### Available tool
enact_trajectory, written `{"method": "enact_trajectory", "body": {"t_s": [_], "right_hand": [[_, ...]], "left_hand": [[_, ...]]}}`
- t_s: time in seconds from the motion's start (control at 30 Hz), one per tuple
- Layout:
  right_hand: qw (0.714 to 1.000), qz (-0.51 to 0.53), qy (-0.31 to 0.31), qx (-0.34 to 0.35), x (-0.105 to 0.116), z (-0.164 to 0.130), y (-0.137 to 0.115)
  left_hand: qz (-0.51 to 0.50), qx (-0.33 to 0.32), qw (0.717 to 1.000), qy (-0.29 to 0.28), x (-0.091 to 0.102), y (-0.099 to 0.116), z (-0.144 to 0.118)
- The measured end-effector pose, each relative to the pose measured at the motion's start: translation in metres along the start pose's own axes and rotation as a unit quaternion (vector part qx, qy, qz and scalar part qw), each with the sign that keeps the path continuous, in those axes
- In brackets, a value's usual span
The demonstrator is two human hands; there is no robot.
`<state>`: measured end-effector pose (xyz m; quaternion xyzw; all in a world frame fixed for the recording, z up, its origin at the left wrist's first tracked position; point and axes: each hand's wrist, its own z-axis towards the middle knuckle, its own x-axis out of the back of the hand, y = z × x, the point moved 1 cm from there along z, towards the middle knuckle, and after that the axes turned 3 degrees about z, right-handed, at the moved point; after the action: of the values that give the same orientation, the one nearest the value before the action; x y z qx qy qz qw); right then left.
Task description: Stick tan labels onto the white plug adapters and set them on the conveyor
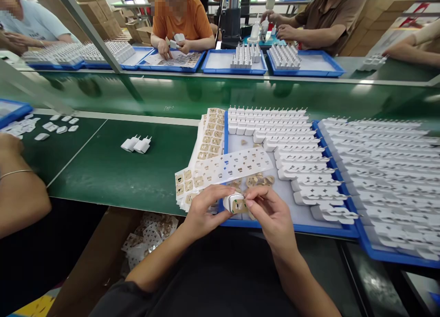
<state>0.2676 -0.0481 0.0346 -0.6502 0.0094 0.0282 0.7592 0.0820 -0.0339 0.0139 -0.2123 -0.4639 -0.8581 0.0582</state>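
Note:
Between thumb and fingers, my left hand point(206, 211) grips a white plug charger point(231, 202) whose end faces up toward me. A tan sticker point(238, 206) with a small cut-out and green marks lies on that end. My right hand point(271, 211) pinches at the sticker's right edge with thumb and index finger. Both hands are over the near left part of a blue tray point(275, 226). Beyond them lies a mostly bare sticker sheet point(237, 163), across a stack of sheets with tan stickers point(211, 136). Loose tan pieces point(260, 179) lie in the tray.
Rows of white chargers point(275, 129) fill the tray's far and right parts; another full tray point(388, 179) adjoins it. Two chargers point(136, 144) lie on the green table point(103, 175). A neighbour's arm point(20, 188) is at left. Across the green belt point(154, 95), people work at trays.

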Motion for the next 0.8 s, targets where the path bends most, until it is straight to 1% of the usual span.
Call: {"method": "enact_trajectory", "body": {"t_s": [0.33,0.53,0.8], "right_hand": [[1.0,-0.008,-0.005,0.002,-0.0002,-0.0007,0.0015],[0.999,-0.034,-0.006,0.006,-0.0027,-0.0008,-0.0035],[0.997,-0.07,0.018,0.029,-0.01,-0.0017,-0.0045]], "left_hand": [[0.007,-0.008,1.0,-0.003,0.0017,0.0014,0.0009],[0.017,-0.02,1.0,0.0,0.0018,0.0017,0.0005],[0.03,-0.032,0.999,0.007,0.0015,0.0015,0.0]]}}
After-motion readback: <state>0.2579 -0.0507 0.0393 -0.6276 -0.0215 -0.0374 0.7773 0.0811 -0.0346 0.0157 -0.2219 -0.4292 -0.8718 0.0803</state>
